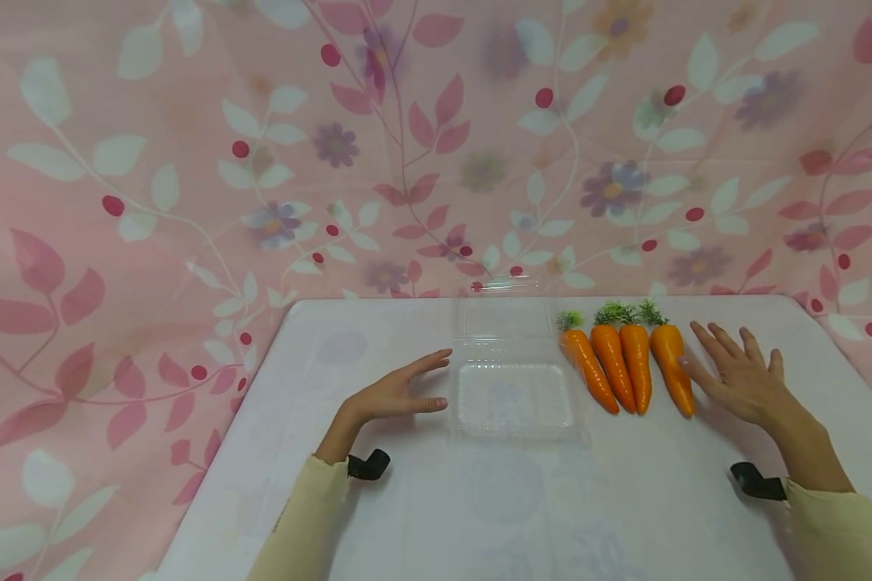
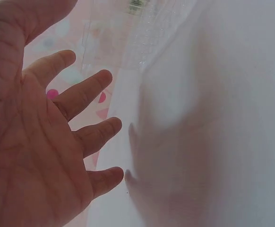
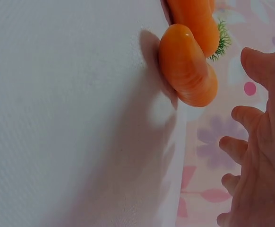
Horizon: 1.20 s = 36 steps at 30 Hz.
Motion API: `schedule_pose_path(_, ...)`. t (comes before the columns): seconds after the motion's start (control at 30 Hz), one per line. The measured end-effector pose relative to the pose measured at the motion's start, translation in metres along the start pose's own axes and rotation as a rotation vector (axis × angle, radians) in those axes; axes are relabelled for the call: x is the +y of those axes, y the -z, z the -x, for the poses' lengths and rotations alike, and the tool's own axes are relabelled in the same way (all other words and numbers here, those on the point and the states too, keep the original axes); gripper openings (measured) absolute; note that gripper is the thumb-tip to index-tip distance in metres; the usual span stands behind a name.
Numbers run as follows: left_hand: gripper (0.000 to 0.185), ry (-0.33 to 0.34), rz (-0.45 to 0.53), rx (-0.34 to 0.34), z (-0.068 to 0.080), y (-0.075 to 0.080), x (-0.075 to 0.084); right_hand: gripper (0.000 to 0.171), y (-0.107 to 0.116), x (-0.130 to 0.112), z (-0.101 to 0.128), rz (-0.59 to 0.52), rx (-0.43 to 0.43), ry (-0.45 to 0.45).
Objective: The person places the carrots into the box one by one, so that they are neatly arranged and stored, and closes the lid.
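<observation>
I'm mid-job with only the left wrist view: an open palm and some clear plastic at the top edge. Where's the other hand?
Observer: The right hand is spread beside the rightmost carrot, holding nothing.
Operator: How many carrots are there? I only get a scrap of green.
Observer: Four carrots, lying on the right of the clear container.
Operator: Is that container open or closed?
Observer: Open: its lid is folded back on the side away from the person.
</observation>
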<state>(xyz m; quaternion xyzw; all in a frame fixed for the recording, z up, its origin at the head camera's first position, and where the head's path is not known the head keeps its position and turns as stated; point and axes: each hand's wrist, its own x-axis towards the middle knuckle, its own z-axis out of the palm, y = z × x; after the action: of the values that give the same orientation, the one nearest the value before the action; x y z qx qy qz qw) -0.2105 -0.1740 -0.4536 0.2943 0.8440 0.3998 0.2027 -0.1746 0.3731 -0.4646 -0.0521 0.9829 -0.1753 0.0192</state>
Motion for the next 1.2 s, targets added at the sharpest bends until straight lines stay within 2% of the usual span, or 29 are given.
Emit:
schedule_pose_path(0.33,0.083,-0.006,0.036,-0.004,-0.0030,-0.0041,-0.0016,0.082,-0.0017,-0.0042,-0.0022,-0.009,0.024,0.000)
schedule_pose_path(0.9,0.085,0.017,-0.012,-0.042,-0.0044,-0.0027,-0.0012,0.075,0.0007,-0.0053,-0.0021,-0.069,0.001,0.010)
schedule_pose_path(1.2,0.086,0.051,-0.003,-0.057,-0.0047,-0.0006,-0.0001,0.065,-0.0036,-0.0014,-0.0058,-0.075,0.136,0.062)
